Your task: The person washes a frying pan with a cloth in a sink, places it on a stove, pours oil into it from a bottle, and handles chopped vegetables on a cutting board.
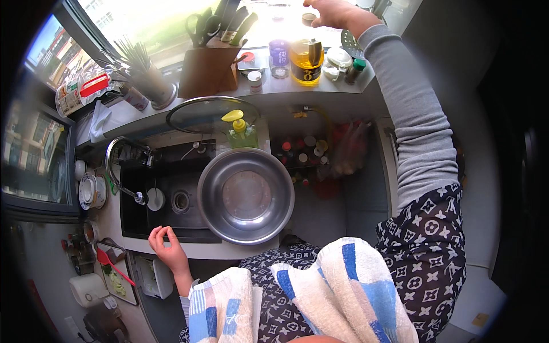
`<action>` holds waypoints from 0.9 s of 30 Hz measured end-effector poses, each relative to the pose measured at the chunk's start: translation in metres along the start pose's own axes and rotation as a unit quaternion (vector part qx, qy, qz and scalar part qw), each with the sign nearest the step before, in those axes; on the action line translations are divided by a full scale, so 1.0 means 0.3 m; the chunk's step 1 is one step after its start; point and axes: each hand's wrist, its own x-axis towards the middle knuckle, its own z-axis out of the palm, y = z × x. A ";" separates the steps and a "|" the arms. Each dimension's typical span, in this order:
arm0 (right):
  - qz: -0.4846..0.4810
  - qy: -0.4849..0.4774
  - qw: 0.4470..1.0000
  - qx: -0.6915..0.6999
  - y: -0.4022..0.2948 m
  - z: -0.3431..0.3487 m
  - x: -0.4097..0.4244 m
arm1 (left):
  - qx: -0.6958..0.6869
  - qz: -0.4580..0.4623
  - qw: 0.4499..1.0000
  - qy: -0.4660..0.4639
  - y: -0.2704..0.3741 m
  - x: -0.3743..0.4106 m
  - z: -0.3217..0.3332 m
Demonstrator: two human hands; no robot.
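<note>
My right hand [336, 16] reaches up to the bright windowsill, its fingers near the dark cap [308, 19] of a bottle; glare and the frame's top edge partly hide it, so a grip cannot be told. My left hand [168, 248] is raised by the front rim of the black sink [141, 229], fingers curled, with nothing seen in it. A wide stainless steel basin [246, 195], with no contents seen, rests over the sink's right end and the counter. Behind it stand a green pump bottle [242, 133] and an upright glass lid [210, 111]. A towel hangs over my front.
The sill holds a knife block [209, 70], a bottle of yellow oil [305, 68], a purple-labelled bottle [279, 60] and a chopstick holder [158, 85]. A curved faucet [112, 165] arches over the sink. To the left are stacked bowls [88, 191] and a cutting board [128, 293] with chopped greens and a red spatula.
</note>
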 end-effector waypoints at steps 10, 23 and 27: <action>0.001 -0.200 0.963 -0.180 -0.014 -0.007 0.263 | 0.088 -0.056 0.993 0.063 0.081 -0.136 -0.065; 0.084 -0.393 0.915 -0.023 0.059 -0.048 0.363 | 0.091 -0.052 0.990 0.100 0.133 -0.173 -0.043; 0.040 -0.345 0.937 -0.038 0.059 -0.046 0.367 | 0.103 -0.053 0.988 0.100 0.132 -0.185 -0.040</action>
